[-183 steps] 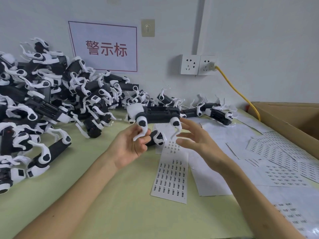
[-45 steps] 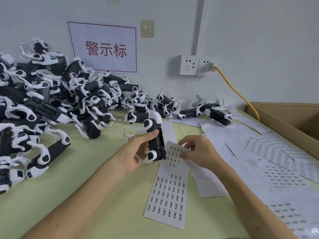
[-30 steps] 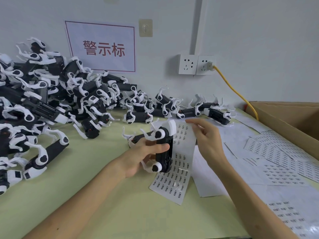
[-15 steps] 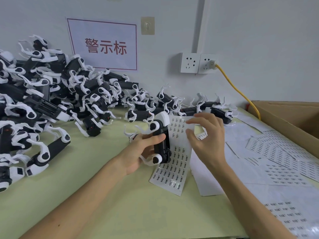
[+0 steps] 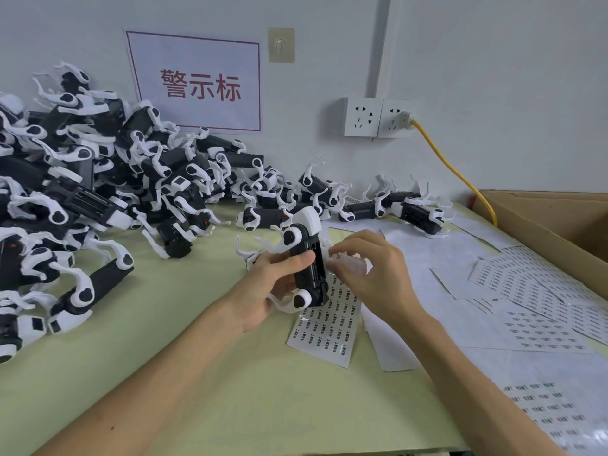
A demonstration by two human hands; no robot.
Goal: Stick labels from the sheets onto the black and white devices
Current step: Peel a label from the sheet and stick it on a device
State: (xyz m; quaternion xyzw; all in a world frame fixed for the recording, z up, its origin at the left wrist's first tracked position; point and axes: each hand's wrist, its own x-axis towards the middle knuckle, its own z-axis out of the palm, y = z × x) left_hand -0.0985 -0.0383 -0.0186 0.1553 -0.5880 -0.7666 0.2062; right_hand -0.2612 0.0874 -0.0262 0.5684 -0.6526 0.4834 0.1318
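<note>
My left hand (image 5: pixel 269 287) grips a black and white device (image 5: pixel 307 261) and holds it upright above the table, thumb across its black body. My right hand (image 5: pixel 371 278) is right beside the device, its fingertips pinching a small label (image 5: pixel 336 255) close to the device's right side; the fingers are motion-blurred. A label sheet (image 5: pixel 329 327) lies flat on the green table under both hands. A big heap of the same devices (image 5: pixel 98 199) fills the left side.
More label sheets (image 5: pixel 533 291) and blank backing papers (image 5: pixel 437 258) cover the table on the right. An open cardboard box (image 5: pixel 559 232) stands at the right edge. A few devices (image 5: pixel 411 210) lie along the wall under a socket with a yellow cable (image 5: pixel 450 166).
My right hand had lifted the sheet's top end; the sheet now lies flat again and the hand has come down to the device with a label. My left hand kept the device upright.
</note>
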